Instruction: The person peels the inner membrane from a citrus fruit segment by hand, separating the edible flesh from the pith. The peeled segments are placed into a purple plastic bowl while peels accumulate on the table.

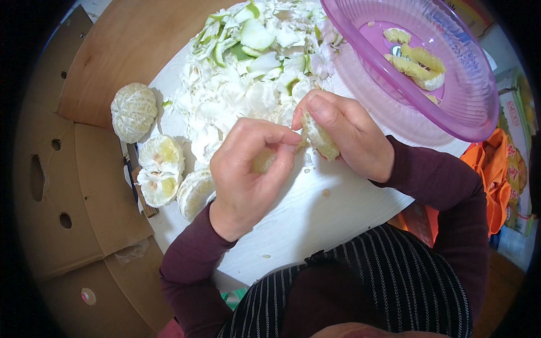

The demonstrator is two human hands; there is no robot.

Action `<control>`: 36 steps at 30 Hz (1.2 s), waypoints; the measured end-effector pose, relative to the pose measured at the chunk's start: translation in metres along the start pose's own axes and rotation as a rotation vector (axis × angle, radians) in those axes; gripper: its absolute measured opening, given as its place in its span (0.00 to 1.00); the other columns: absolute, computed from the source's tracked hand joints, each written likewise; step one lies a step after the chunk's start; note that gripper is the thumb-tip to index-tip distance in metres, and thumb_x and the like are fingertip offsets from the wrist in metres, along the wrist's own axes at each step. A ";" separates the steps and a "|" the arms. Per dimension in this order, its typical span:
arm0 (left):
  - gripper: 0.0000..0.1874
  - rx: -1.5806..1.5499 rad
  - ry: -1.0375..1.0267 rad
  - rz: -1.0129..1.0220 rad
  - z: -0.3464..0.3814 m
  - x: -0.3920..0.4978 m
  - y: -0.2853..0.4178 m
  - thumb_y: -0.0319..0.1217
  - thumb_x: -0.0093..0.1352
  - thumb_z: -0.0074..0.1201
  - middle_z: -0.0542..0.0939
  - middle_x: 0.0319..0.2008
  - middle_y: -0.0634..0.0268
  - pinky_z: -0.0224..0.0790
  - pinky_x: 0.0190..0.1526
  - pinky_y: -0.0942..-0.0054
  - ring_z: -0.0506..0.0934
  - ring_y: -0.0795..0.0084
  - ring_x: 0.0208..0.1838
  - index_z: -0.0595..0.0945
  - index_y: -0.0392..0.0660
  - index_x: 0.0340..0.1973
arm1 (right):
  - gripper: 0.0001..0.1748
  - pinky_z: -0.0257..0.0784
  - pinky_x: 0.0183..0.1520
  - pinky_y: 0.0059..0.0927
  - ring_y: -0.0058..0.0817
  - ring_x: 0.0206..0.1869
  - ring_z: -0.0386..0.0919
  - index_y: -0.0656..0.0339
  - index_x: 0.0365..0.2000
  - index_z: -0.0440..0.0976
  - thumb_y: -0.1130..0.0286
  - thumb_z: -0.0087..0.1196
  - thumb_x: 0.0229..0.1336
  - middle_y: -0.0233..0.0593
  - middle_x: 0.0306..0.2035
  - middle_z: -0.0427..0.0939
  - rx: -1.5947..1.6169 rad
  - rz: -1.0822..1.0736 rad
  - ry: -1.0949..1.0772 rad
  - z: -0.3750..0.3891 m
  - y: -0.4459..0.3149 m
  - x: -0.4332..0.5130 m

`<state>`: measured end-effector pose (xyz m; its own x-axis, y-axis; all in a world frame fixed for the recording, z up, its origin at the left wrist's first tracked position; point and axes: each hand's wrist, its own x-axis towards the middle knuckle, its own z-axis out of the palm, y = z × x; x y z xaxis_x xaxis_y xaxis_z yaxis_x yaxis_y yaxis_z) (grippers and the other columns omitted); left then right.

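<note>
My right hand (348, 131) holds a peeled pomelo segment (322, 139) with its yellow flesh showing. My left hand (253, 173) pinches thumb and forefinger together at a whitish bit beside that segment. Within its curled fingers sits another pale yellow pomelo piece (263, 161), mostly hidden. Left of this hand lie a peeled pomelo chunk (196, 193) and an opened pomelo (160, 169) showing its cut flesh. Farther back rests a whole peeled pomelo (134, 113). Beyond both hands spreads a heap of white pith and green peel (258, 63).
A purple plastic basin (463, 120) at the back right contains pomelo flesh (418, 69). Beside the opened pomelo, a wooden handle (146, 203) shows at the edge of the white tabletop (291, 236). Cardboard (110, 177) stands left; an orange bag (492, 181) is at right.
</note>
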<state>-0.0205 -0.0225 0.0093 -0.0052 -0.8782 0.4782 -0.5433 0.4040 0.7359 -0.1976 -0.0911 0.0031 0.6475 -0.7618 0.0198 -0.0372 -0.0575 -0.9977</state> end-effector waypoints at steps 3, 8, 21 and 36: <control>0.08 0.114 -0.054 0.106 -0.005 0.000 0.002 0.20 0.57 0.66 0.80 0.29 0.64 0.72 0.31 0.75 0.79 0.70 0.29 0.85 0.43 0.32 | 0.24 0.69 0.44 0.31 0.29 0.33 0.73 0.67 0.34 0.73 0.57 0.36 0.74 0.45 0.27 0.73 -0.015 -0.028 -0.004 -0.001 0.000 0.000; 0.10 0.290 -0.041 0.322 -0.004 0.005 0.005 0.26 0.54 0.71 0.80 0.26 0.66 0.71 0.25 0.74 0.78 0.70 0.26 0.85 0.45 0.31 | 0.24 0.69 0.42 0.36 0.39 0.32 0.74 0.68 0.32 0.72 0.57 0.37 0.74 0.51 0.28 0.74 -0.099 -0.182 0.030 0.002 0.008 0.005; 0.09 0.522 -0.136 0.439 -0.005 0.016 0.019 0.27 0.55 0.67 0.79 0.24 0.68 0.68 0.22 0.72 0.78 0.70 0.26 0.84 0.46 0.31 | 0.23 0.69 0.34 0.40 0.44 0.26 0.74 0.68 0.30 0.70 0.58 0.40 0.74 0.53 0.22 0.72 -0.226 -0.168 0.079 0.001 0.011 0.005; 0.09 0.536 -0.176 0.426 -0.007 0.014 0.017 0.26 0.54 0.62 0.77 0.24 0.69 0.67 0.21 0.73 0.77 0.72 0.27 0.85 0.47 0.32 | 0.19 0.69 0.37 0.29 0.26 0.29 0.71 0.67 0.35 0.71 0.61 0.40 0.75 0.41 0.25 0.72 -0.302 -0.146 -0.003 -0.002 0.008 0.001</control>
<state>-0.0238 -0.0257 0.0317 -0.4202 -0.7187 0.5540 -0.8025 0.5793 0.1428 -0.1987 -0.0935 -0.0043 0.6647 -0.7296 0.1608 -0.1673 -0.3551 -0.9198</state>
